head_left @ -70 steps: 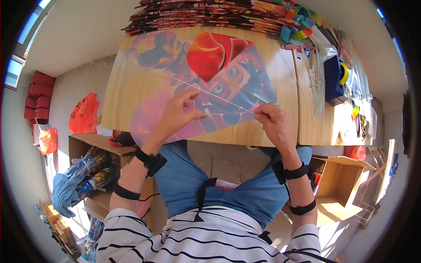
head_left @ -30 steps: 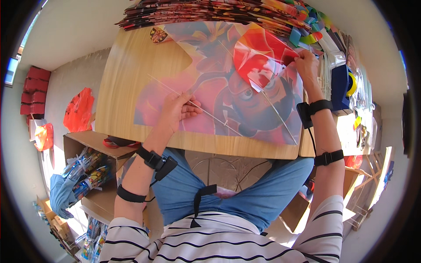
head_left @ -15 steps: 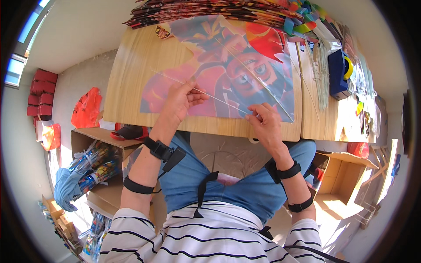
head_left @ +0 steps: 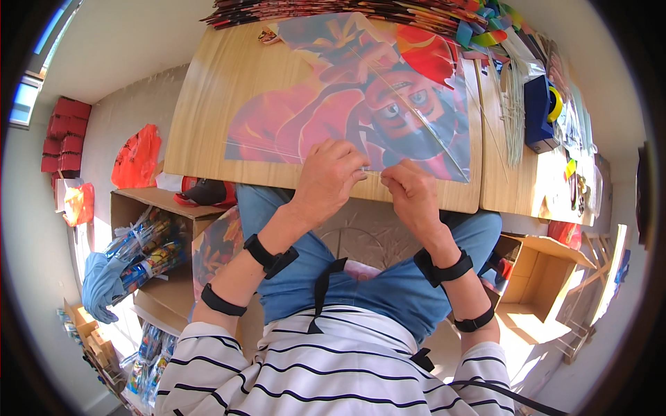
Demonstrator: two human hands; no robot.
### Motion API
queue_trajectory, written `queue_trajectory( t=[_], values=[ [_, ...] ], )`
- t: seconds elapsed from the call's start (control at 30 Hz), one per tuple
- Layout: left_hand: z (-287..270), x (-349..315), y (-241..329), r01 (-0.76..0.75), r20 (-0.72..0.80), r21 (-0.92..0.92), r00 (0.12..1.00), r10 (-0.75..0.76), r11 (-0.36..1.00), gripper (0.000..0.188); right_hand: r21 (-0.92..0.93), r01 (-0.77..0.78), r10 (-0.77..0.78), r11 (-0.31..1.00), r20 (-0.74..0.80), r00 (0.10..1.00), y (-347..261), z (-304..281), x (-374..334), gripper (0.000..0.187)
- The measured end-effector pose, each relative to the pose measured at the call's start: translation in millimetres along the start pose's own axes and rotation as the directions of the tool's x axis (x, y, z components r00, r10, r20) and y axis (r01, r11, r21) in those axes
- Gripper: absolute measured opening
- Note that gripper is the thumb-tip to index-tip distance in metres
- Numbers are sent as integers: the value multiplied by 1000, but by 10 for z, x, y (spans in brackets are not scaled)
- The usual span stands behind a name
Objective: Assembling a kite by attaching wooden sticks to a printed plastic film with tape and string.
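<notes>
A thin, glossy printed kite sheet (head_left: 277,118) with a cartoon face lies on the wooden table, its straight edge toward me. One slender rod (head_left: 438,141) runs slantwise across it under what looks like a clear strip. Along the near edge lies another thin white rod (head_left: 267,150), its left part resting over the sheet. My left hand (head_left: 327,177) is closed in a pinch on this rod near the middle of the edge. Just right of it, my right hand (head_left: 414,194) pinches at the rod's right end. The fingertips partly hide the rod and the sheet's edge.
Folded printed sheets (head_left: 333,15) are stacked along the far edge. On the right stand a blue tape dispenser (head_left: 538,114) with yellow tape and a bundle of thin white sticks (head_left: 514,111). Cardboard boxes (head_left: 534,274) flank my legs; a cap (head_left: 205,192) sits on the left one.
My left hand has moved right and nearer to me, close beside my right hand. The rod has swung from a slant across the sheet to lie along its near edge.
</notes>
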State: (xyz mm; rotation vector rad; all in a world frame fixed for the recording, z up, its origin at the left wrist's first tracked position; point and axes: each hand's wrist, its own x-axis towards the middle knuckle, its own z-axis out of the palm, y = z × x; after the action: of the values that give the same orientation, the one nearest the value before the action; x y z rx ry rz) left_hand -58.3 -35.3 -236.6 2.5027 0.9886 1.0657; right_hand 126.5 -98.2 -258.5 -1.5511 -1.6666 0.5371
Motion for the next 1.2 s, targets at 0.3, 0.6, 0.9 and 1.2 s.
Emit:
queue_trajectory(
  t=[0.3,0.6,0.9,1.2],
  values=[
    [122,64,-321,154,215,-136,969,-122,979,6,-32,-24,22,999,-46,999,164,-87,157,5],
    [301,-50,-694,84,169,-105,984,-65,991,7,-141,-222,189,965,-215,958,512,-97,-62,10],
    [189,-121,-656,145,133,-11,981,-142,989,7,-75,-292,272,954,-202,941,566,-99,-137,10],
    [256,-176,-704,29,267,115,962,-59,993,16,-49,-291,276,955,-203,939,542,-89,-128,13]
  ],
)
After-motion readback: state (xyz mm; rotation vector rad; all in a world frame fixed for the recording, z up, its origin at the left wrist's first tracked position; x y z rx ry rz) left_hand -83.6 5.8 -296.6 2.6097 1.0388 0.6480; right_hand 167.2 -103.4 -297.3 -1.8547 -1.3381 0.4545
